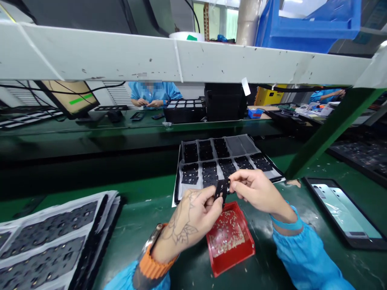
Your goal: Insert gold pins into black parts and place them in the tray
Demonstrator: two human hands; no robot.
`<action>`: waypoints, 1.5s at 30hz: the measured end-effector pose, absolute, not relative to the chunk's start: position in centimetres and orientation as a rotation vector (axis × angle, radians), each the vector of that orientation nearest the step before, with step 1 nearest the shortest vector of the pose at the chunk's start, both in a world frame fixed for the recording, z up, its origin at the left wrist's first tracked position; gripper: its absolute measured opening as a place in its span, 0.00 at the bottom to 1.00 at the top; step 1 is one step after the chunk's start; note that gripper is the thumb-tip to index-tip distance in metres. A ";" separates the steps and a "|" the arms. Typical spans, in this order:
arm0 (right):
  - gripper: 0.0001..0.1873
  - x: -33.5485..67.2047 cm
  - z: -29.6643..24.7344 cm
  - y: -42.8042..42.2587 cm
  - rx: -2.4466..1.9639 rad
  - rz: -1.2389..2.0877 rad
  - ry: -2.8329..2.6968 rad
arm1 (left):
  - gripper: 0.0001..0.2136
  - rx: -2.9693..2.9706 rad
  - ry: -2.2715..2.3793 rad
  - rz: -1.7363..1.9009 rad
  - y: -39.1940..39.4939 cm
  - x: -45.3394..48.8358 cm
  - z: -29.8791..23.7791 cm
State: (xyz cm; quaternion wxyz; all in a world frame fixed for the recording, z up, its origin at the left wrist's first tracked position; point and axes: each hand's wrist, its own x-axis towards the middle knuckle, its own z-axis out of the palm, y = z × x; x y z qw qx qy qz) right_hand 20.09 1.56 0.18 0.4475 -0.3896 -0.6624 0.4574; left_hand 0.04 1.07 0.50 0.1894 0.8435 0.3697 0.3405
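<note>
My left hand (196,213) is closed, pinching a small flat black part with holes (221,189) between thumb and fingers. At the part's right edge, the fingertips of my right hand (254,189) are pressed together; whatever sits between them is too small to make out. Below both hands stands a red bin (215,264) with many tiny pale pieces scattered on its bottom. Just beyond the hands lies a tray (238,145) whose pockets hold several similar black parts, with bare pockets at its far right.
Stacked trays of black parts (57,221) lie at left. On the right, a black tray (335,209) holds phone-like panels, beside a green slanted post (329,133). A white shelf beam (151,60) crosses overhead. Across the bench a co-worker (157,94) sits near a monitor (68,96).
</note>
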 end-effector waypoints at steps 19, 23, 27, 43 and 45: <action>0.08 19.4 -0.8 2.4 -0.919 1.045 -1.690 | 0.14 2.600 1.057 0.931 0.5 -0.3 -0.1; 0.07 19.7 -0.6 2.4 -0.872 1.168 -1.650 | 0.14 2.617 1.018 0.931 0.5 -0.4 0.3; 0.08 19.5 -0.7 2.4 -0.901 1.117 -1.679 | 0.14 2.604 0.996 0.917 0.4 -0.3 0.4; 0.06 19.4 0.9 0.9 -0.799 1.218 -1.606 | 0.12 2.163 0.918 0.810 1.1 -1.2 2.1; 0.06 19.4 1.0 0.8 -0.807 1.225 -1.601 | 0.12 2.144 0.911 0.804 1.1 -1.1 2.1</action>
